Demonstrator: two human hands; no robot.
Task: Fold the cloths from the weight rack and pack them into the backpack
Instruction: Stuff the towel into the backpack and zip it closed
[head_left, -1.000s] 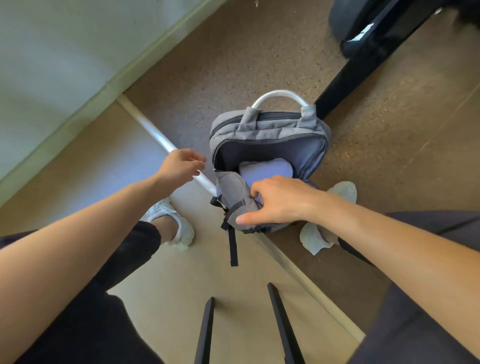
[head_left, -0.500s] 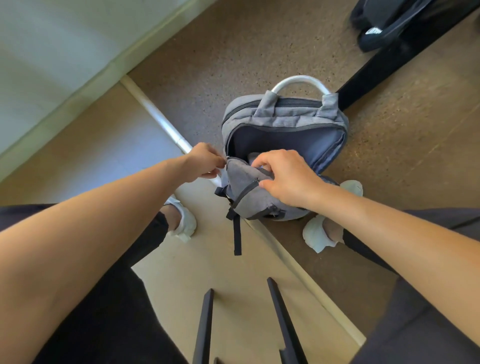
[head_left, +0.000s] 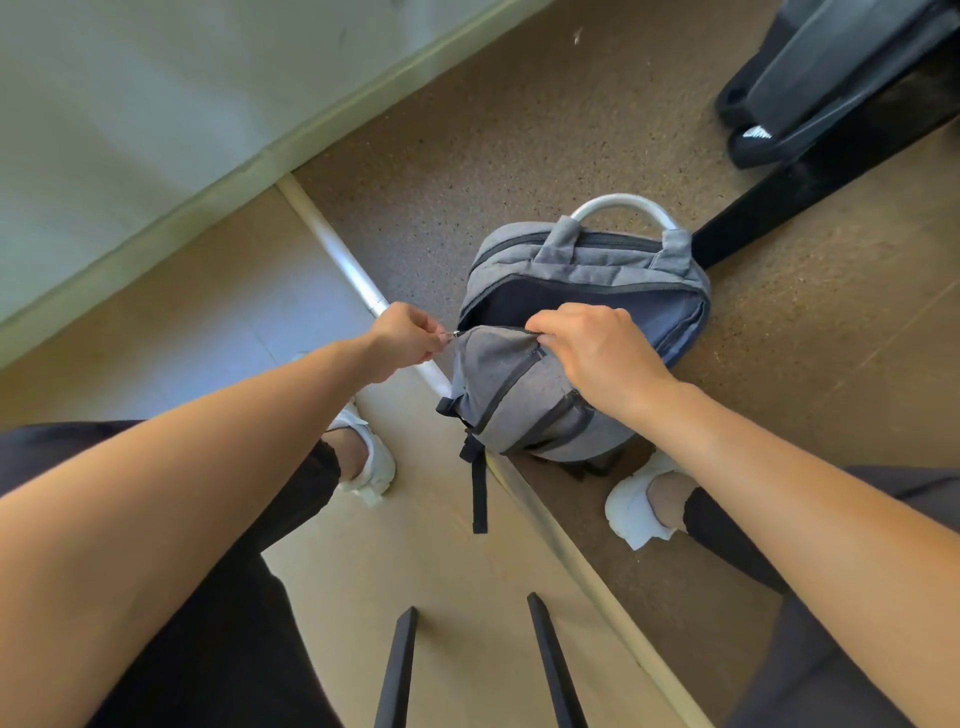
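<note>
The backpack (head_left: 582, 260) looks soft and floppy; the right hand (head_left: 597, 353) grips its flap (head_left: 498, 379), the left hand (head_left: 410, 340) pinches the zipper pull (head_left: 456, 333).

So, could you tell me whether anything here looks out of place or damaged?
Nothing stands out. The grey fabric backpack stands open, left hand pinching its zip pull, right hand gripping the front flap; one black strap simply hangs loose.

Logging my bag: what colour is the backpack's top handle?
The handle is white, clearest in the head view.
</note>
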